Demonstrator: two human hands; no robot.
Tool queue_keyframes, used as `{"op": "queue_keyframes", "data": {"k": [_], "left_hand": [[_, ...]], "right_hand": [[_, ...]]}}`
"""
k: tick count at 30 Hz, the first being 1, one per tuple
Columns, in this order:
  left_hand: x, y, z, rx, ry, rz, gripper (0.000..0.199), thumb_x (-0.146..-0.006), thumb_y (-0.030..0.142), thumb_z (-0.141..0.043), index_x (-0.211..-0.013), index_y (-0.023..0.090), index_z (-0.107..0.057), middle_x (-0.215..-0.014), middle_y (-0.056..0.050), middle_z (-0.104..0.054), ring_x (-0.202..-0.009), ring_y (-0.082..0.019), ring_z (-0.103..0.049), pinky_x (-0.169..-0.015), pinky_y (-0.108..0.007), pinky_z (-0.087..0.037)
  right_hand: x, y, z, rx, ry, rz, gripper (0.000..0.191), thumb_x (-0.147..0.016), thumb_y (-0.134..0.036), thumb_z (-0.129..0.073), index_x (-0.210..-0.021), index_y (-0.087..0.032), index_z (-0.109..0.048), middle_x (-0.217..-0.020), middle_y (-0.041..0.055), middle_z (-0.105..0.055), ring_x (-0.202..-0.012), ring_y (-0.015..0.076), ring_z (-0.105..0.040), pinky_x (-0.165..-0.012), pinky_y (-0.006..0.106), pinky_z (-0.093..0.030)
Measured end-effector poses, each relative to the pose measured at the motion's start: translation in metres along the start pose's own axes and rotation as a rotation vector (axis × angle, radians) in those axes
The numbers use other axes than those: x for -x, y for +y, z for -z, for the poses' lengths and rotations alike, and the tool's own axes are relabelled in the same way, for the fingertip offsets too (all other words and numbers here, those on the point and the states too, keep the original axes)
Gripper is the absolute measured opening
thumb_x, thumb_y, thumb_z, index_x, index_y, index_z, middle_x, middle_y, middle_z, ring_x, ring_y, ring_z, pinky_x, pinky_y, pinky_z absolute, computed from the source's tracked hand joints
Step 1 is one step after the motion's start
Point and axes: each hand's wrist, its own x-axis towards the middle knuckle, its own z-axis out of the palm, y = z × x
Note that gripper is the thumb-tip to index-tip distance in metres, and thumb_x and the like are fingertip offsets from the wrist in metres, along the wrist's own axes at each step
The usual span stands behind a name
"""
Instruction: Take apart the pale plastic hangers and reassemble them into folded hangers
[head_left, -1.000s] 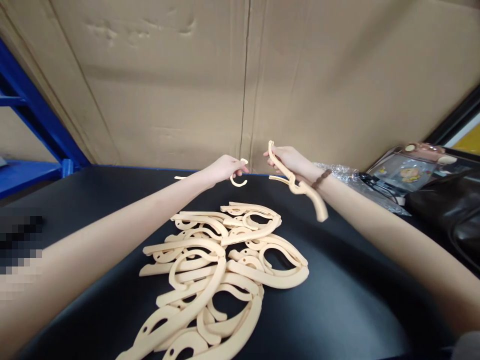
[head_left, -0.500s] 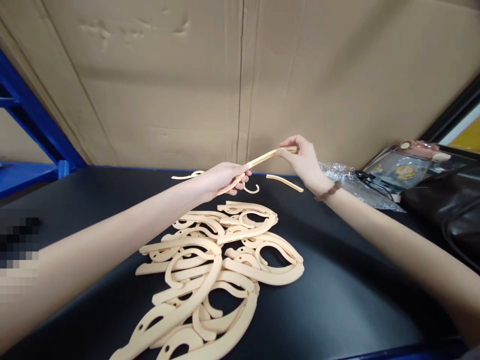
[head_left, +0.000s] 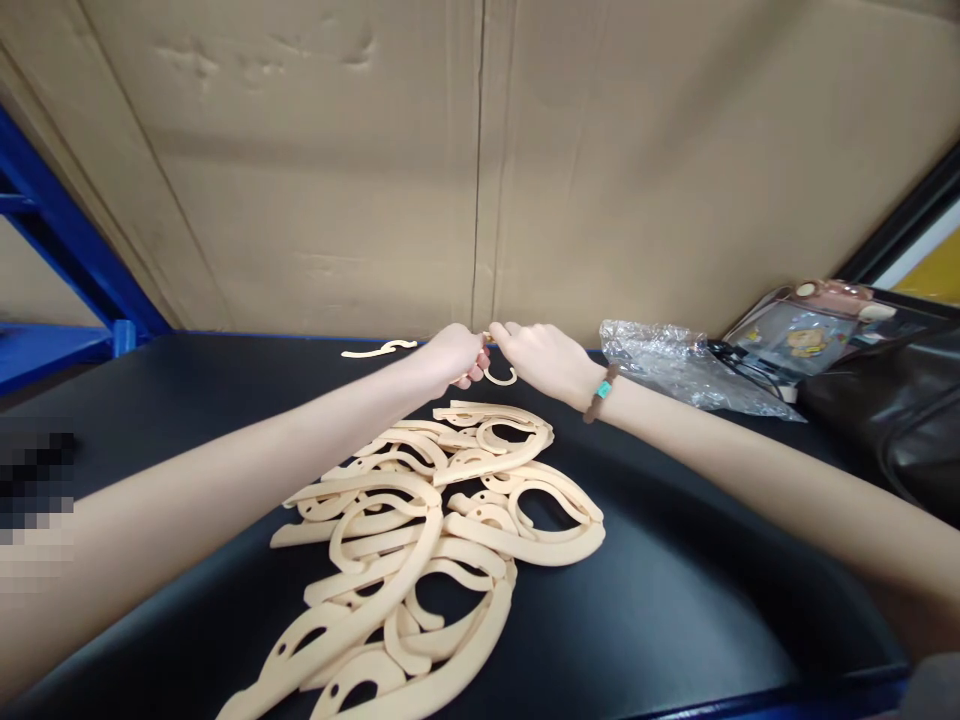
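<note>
The head view shows the person's 2 hands meeting above the far edge of a black desk (head_left: 637, 610), fingertips close together. The left hand (head_left: 456, 352) has its fingers curled inward, pinching a cream hanger piece (head_left: 487, 338), of which only a sliver shows between the hands. The right hand (head_left: 544, 360) turns its back to the camera, its leading edge against that same sliver; its fingertips are hidden, so I cannot tell how they grip. A cream hook (head_left: 501, 383) curves out just below the hands, and whether it joins the pinched piece cannot be made out. A brown band (head_left: 602, 392) with a turquoise tag circles the right wrist.

Nearer the camera, a pile of cream folding hangers (head_left: 424, 556) lies flat, their folded arms and round hooks overlapping. Beyond the left forearm, 1 slender hanger part (head_left: 367, 353) rests near the desk's far edge, apart from the pile.

Crumpled clear plastic (head_left: 660, 365) lies to the right, beside a black cable (head_left: 750, 372), a clear pouch (head_left: 806, 345) with a cartoon print and a dark leather-like bag (head_left: 862, 415). A cardboard panel (head_left: 337, 200) stands behind the desk, with a blue metal frame (head_left: 60, 225) at left.
</note>
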Motion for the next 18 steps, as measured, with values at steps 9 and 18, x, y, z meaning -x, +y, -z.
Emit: {"op": "queue_keyframes", "data": {"k": [9,18], "left_hand": [[-0.01,-0.006,0.064,-0.815,0.356,-0.248,0.022,-0.082,0.033,-0.057,-0.066,0.02,-0.063,-0.081,-0.008,-0.069,-0.095,-0.027,-0.062,-0.079,-0.029,-0.043],[0.001,-0.028,0.08,-1.134,0.382,-0.399,0.036,-0.087,0.032,-0.044,-0.112,0.012,-0.062,-0.122,-0.018,-0.06,-0.116,-0.032,-0.05,-0.099,-0.04,-0.034]], "right_hand": [[-0.01,0.077,-0.025,-0.124,0.078,-0.315,0.021,-0.093,-0.006,-0.039,-0.09,-0.014,-0.059,-0.079,0.0097,-0.065,-0.069,0.018,-0.059,-0.062,0.027,-0.038],[0.025,0.027,-0.027,-0.194,0.087,-0.033,0.018,-0.095,-0.027,-0.053,-0.097,-0.019,-0.069,-0.098,0.0054,-0.065,-0.094,0.0185,-0.059,-0.085,0.03,-0.042]]}}
